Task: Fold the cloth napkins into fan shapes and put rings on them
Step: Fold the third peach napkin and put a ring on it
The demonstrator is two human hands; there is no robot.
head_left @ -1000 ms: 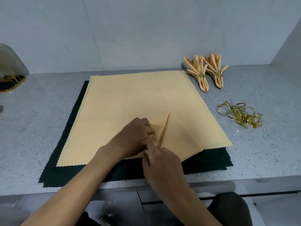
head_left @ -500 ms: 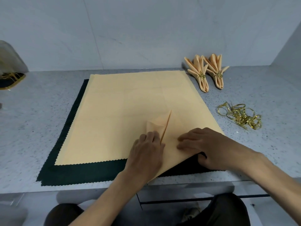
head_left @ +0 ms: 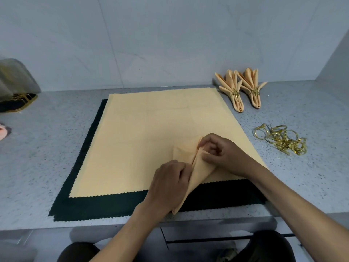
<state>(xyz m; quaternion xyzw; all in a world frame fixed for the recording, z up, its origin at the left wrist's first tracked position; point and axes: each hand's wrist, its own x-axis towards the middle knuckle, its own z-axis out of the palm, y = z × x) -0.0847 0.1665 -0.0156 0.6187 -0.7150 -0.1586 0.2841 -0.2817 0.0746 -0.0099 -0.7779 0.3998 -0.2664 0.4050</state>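
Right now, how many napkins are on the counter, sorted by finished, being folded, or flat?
Finished napkins with rings: 2
Napkin being folded: 1
Flat peach napkin: 1
Flat dark green napkins: at least 1
Total: at least 5

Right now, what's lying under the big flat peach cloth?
A dark green cloth with scalloped edges lies under the flat peach cloth, showing along its left and near sides. Whether more layers lie between them is hidden; the peach cloth covers the middle.

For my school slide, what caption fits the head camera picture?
Both hands, left and right, pleat a peach napkin beside two finished fans.
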